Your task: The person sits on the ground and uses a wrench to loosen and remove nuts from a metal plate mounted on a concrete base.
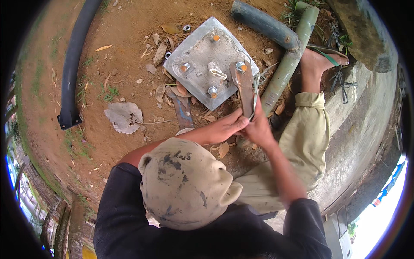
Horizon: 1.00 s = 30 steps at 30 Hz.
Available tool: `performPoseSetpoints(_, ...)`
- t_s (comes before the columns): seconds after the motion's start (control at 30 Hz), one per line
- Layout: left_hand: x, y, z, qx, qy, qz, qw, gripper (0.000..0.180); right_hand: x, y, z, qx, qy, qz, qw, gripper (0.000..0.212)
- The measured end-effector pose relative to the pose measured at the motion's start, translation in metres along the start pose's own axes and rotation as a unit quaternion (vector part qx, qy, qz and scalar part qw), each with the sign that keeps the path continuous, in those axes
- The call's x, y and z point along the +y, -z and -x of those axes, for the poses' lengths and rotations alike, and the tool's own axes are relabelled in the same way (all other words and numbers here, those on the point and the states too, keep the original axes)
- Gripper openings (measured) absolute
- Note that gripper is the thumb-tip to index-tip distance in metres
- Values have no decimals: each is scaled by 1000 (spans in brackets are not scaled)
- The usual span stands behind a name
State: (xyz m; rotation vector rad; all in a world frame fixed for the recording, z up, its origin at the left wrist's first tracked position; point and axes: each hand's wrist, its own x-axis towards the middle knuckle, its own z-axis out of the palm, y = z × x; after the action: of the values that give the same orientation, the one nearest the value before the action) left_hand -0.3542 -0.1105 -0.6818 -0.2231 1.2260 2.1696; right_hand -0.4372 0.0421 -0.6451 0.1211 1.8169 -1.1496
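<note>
A rusty flat wrench [246, 93] reaches from my hands to one bolt [241, 67] at the right side of a grey square concrete base [200, 49]. Its far end sits at the nut there. My right hand [258, 127] is wrapped round the near end, and my left hand [230, 126] closes on that same end from the left. Several upright bolts with orange-brown tips stand in the base; some carry shiny nuts. A whitish folded stub [216, 71] sticks up at its middle. Pale green strands [257, 86] hang beside the wrench.
My bent, stained left knee [185, 185] rises in front. Green [293, 54] and dark [263, 23] pipes lie at right, near my sandalled foot [317, 64]. A black flanged pole [73, 69] lies left. Two loose nuts, dry leaves and a blue-marked metal bar [183, 113] are on the soil.
</note>
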Motion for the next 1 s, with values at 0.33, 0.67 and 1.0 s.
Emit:
performPoseSetpoints(0.33, 16, 9, 7, -14, 39, 109, 993, 70, -27, 90, -16, -94, -10, 204, 974, 82)
performPoseSetpoints(0.67, 7, 12, 12, 92, -22, 178, 980, 58, 1, -50, 20, 28, 5, -162, 986, 40)
performPoseSetpoints(1.0, 13, 20, 12, 160, -31, 73, 984, 69, -5, -91, -4, 119, 67, -255, 957, 35)
